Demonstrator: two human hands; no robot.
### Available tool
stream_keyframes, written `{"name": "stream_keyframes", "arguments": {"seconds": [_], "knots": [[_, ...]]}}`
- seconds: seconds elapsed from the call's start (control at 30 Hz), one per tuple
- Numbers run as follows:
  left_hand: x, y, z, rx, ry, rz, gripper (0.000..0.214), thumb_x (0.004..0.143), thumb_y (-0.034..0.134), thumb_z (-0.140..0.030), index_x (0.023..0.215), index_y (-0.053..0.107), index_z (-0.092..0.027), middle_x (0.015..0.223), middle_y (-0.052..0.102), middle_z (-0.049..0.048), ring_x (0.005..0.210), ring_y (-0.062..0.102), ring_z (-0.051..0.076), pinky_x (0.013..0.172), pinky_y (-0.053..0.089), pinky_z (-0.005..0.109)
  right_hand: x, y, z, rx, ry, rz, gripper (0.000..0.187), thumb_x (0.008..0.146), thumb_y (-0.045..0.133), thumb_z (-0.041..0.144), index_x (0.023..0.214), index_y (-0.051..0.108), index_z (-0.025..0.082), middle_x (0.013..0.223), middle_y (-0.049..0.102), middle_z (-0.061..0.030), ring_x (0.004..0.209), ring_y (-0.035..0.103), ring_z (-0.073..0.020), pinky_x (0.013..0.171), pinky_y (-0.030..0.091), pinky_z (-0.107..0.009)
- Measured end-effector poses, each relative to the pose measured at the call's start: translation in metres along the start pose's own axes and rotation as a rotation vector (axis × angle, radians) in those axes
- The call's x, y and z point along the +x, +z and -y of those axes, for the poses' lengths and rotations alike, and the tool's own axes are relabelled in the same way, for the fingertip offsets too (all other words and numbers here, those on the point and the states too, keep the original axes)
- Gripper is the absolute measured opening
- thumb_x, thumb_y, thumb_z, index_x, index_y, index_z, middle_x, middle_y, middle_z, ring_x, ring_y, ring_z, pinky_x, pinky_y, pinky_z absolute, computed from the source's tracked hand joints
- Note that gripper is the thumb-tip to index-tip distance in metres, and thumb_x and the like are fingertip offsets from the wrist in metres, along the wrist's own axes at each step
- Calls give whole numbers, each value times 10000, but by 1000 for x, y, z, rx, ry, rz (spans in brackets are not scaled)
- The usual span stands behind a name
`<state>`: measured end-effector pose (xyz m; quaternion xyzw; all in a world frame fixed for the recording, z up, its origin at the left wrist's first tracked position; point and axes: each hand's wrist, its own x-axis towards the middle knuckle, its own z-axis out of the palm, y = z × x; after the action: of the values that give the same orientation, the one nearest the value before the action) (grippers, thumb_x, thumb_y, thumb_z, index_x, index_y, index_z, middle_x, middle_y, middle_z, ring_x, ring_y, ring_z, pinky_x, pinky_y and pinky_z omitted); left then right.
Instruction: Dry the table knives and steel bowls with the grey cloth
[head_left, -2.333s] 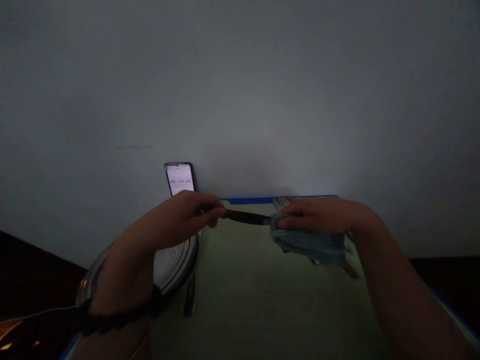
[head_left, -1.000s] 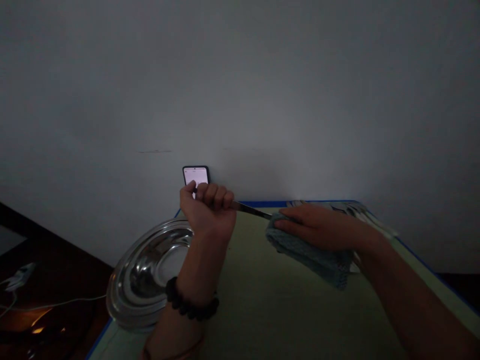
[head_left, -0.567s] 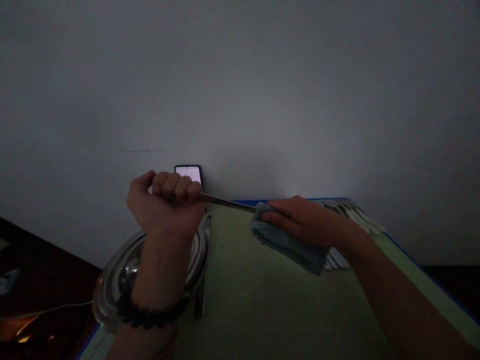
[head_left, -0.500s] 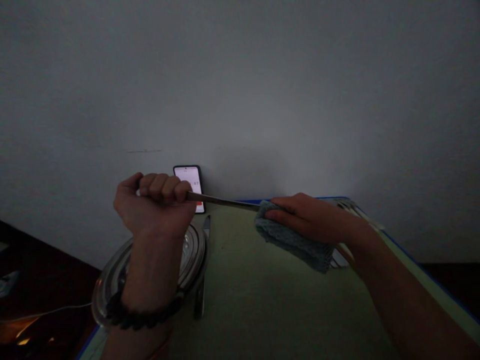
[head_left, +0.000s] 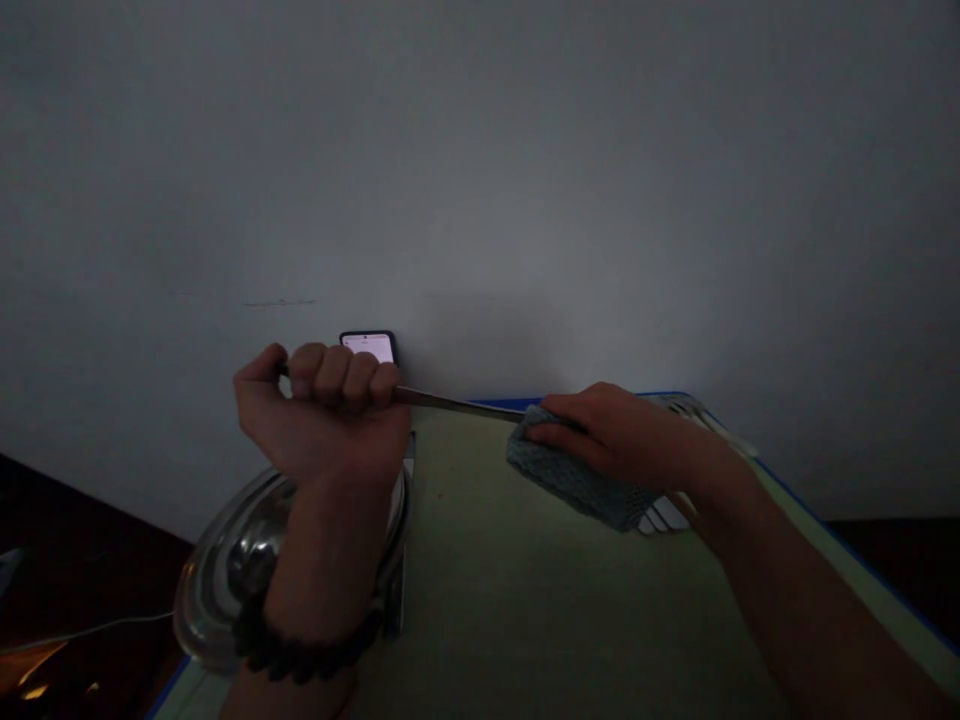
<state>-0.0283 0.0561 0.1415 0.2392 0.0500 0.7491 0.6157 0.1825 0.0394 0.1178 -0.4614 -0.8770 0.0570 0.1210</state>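
Note:
My left hand [head_left: 322, 415], with a dark bead bracelet at the wrist, is closed around one end of a long thin metal utensil [head_left: 457, 404]. The utensil stretches nearly level across to the right above the table. My right hand [head_left: 607, 430] clasps a blue-grey cloth [head_left: 570, 480] folded over the utensil's other part. The cloth and fingers cover that end, so its kind is hidden. Below the right wrist lies a slotted metal piece [head_left: 664, 515], partly hidden by cloth and arm.
A shiny round metal lid or pan [head_left: 217, 570] sits left, behind my left forearm, with a knife [head_left: 410, 455] beside it. A lit phone [head_left: 371, 345] leans on the wall [head_left: 525, 180]. Several utensils [head_left: 720, 430] lie at the table's [head_left: 480, 600] back right corner.
My left hand has shifted slightly right and now hides more of the phone. The cloth has swung up a little at its lower end. Both grips stay the same.

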Motion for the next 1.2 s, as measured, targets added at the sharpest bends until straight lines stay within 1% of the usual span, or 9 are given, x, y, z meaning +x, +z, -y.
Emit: {"name": "stream_keyframes", "arguments": {"seconds": [0.13, 0.3, 0.5, 0.67, 0.83, 0.97, 1.07, 1.13, 1.2], "knots": [[-9, 8, 17, 81, -110, -28, 405, 872, 275, -314, 531, 85, -206, 432, 59, -74, 338, 83, 78, 331, 128, 247, 7, 12, 17, 64, -76, -15, 381, 935, 321, 445, 808, 561, 178, 673, 583, -28, 624, 508, -140, 590, 287, -272], [-17, 12, 41, 130, -208, -54, 397, 839, 296, -285, 503, 98, -212, 430, 45, -72, 342, 76, 89, 335, 110, 263, 14, 25, 22, 159, -66, -52, 340, 945, 310, 378, 780, 519, 166, 721, 581, -47, 643, 496, -142, 601, 297, -282], [-4, 0, 37, 201, -270, -87, 371, 784, 342, -233, 502, 101, -215, 417, 55, -73, 331, 86, 91, 330, 104, 264, 16, 53, 16, 301, -54, -75, 344, 955, 262, 386, 824, 500, 176, 723, 582, -39, 656, 518, -143, 622, 332, -278], [7, -6, 22, 231, -322, -75, 367, 771, 349, -214, 513, 89, -216, 416, 50, -74, 325, 75, 91, 328, 85, 268, -10, 92, 12, 395, 60, -50, 326, 953, 259, 397, 851, 487, 186, 745, 598, -46, 666, 551, -154, 606, 350, -274], [3, -7, 36, 260, -372, -82, 374, 780, 359, -215, 495, 117, -221, 385, 87, -82, 297, 102, 83, 314, 88, 258, -47, 117, 3, 473, 166, -46, 315, 948, 264, 400, 827, 470, 195, 738, 584, -40, 670, 559, -161, 626, 387, -287], [1, -10, 46, 257, -348, -77, 400, 819, 351, -220, 460, 175, -216, 353, 165, -77, 279, 164, 76, 303, 138, 239, -56, 124, -5, 523, 189, -112, 307, 944, 276, 411, 798, 451, 205, 719, 567, -21, 672, 558, -156, 637, 389, -288], [1, -8, 51, 245, -295, -52, 402, 877, 323, -304, 489, 361, -204, 364, 299, -64, 289, 281, 80, 314, 245, 217, -54, 125, -9, 580, 194, -157, 307, 939, 289, 409, 747, 425, 212, 675, 544, -4, 628, 534, -143, 599, 372, -275], [-4, -4, 60, 258, -276, -46, 427, 908, 281, -426, 666, 521, -168, 503, 539, 15, 405, 494, 120, 403, 401, 232, -54, 125, -10, 619, 216, -210, 303, 937, 293, 406, 737, 418, 215, 657, 535, 3, 605, 520, -137, 583, 366, -270], [-14, -3, 75, 339, -305, -34, 458, 910, 271, -510, 895, 554, -151, 840, 684, 135, 694, 652, 208, 599, 512, 315, -54, 125, -11, 663, 250, -286, 299, 938, 288, 401, 740, 417, 217, 660, 543, 3, 603, 516, -135, 579, 366, -269]]}}
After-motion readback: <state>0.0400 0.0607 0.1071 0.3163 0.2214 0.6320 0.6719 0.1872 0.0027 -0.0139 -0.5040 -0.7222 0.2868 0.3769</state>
